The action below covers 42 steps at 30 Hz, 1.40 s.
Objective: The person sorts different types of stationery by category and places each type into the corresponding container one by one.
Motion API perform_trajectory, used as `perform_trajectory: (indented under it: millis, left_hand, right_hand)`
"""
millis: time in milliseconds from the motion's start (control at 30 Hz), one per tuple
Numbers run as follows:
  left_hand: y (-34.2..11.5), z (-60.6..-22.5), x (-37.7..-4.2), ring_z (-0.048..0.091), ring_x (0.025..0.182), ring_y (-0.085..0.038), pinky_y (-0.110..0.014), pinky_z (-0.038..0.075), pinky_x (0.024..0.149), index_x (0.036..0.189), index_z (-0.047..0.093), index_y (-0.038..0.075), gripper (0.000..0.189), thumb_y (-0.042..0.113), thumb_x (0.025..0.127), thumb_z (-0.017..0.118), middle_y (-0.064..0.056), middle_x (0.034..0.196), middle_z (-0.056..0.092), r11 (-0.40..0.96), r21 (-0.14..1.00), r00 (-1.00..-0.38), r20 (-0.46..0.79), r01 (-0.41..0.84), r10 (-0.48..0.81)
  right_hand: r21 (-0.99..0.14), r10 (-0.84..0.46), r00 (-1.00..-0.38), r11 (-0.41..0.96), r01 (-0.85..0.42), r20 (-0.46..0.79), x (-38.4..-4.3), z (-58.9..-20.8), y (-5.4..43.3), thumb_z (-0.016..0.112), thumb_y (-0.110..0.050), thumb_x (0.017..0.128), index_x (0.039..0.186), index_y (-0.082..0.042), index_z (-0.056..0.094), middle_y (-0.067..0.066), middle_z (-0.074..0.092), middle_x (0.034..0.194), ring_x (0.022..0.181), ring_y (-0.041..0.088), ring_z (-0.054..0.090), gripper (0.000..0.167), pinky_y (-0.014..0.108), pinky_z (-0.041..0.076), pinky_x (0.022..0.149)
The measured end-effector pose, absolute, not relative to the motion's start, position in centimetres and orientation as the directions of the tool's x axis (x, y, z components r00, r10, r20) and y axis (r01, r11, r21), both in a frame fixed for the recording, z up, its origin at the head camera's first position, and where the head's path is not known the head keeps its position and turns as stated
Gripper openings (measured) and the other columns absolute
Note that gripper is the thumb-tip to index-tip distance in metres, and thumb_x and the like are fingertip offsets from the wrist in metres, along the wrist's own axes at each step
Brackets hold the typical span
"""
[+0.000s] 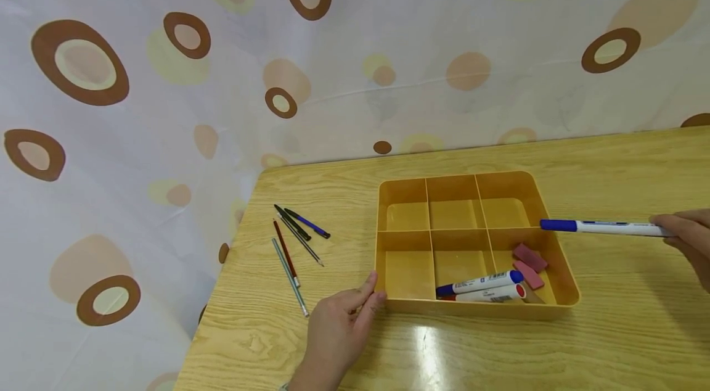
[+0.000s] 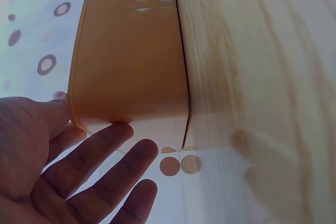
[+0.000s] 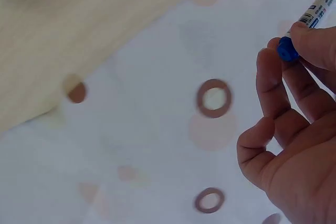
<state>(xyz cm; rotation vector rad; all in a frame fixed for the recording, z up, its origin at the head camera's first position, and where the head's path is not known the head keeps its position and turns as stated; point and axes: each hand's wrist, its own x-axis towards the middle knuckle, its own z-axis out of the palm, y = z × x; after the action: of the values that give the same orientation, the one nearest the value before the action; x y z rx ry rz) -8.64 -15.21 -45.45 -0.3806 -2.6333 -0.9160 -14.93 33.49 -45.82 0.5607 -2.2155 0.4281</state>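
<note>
My right hand pinches a white marker by its rear end. Its blue cap points left, over the right side of an orange divided tray. In the right wrist view, thumb and fingers meet around the marker's blue end plug. The left hand holds the tray's front left corner between thumb and index finger; the other fingers spread below the corner in the left wrist view. Inside the tray, a blue-capped marker and a red marker lie across the front compartments, near pink erasers.
Left of the tray, on the wooden table, lie a blue pen, a black pen and several pencils, among them a red pencil and a light blue pencil. A dotted curtain hangs behind and left.
</note>
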Motion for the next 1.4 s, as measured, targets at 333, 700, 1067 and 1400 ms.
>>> perform_trajectory:
  millis: [333, 700, 1067, 1400]
  left_hand:
    - [-15.4, -45.4, -8.7, 0.078, 0.084, -0.012, -0.022, 0.059, 0.064, 0.121, 0.076, 0.008, 0.033, 0.032, 0.098, 0.072, -0.002, 0.102, 0.081, 0.745, 0.561, -0.91, 0.386, 0.362, 0.151]
    - [-15.5, -45.6, -8.6, 0.077, 0.083, -0.012, -0.021, 0.059, 0.063, 0.123, 0.075, 0.008, 0.034, 0.033, 0.099, 0.07, -0.002, 0.102, 0.081, 0.743, 0.561, -0.912, 0.378, 0.365, 0.162]
    - [-15.4, -45.6, -8.4, 0.077, 0.082, -0.009, -0.02, 0.057, 0.063, 0.122, 0.076, 0.01, 0.035, 0.036, 0.099, 0.069, 0.0, 0.103, 0.08, 0.745, 0.571, -0.919, 0.367, 0.344, 0.142]
    - [-15.3, -45.5, -8.7, 0.073, 0.076, -0.004, -0.015, 0.052, 0.059, 0.122, 0.076, 0.01, 0.035, 0.035, 0.098, 0.071, 0.0, 0.102, 0.081, 0.742, 0.58, -0.922, 0.363, 0.337, 0.135]
  right_hand:
    - [0.119, -0.473, -0.611, 0.841, -0.528, 0.634, -12.0, -40.3, 26.1, 0.01, -0.053, 0.113, 0.107, -0.01, 0.077, 0.008, 0.075, 0.086, 0.059, 0.03, 0.065, 0.08, 0.039, 0.04, 0.055]
    - [0.147, -0.63, -0.644, 0.755, -0.639, 0.434, -11.2, -40.1, 23.0, 0.063, -0.041, 0.104, 0.124, -0.018, 0.073, 0.002, 0.076, 0.106, 0.081, 0.024, 0.071, 0.032, 0.037, 0.04, 0.06]
    - [0.113, -0.634, -0.618, 0.734, -0.669, 0.465, -11.0, -40.5, 21.3, 0.044, -0.057, 0.108, 0.126, -0.021, 0.075, -0.004, 0.076, 0.104, 0.083, 0.018, 0.069, 0.05, 0.033, 0.039, 0.063]
    - [0.08, -0.624, -0.573, 0.711, -0.699, 0.532, -10.9, -41.2, 20.6, 0.005, -0.054, 0.11, 0.127, -0.02, 0.074, -0.002, 0.077, 0.107, 0.084, 0.019, 0.069, 0.078, 0.034, 0.04, 0.064]
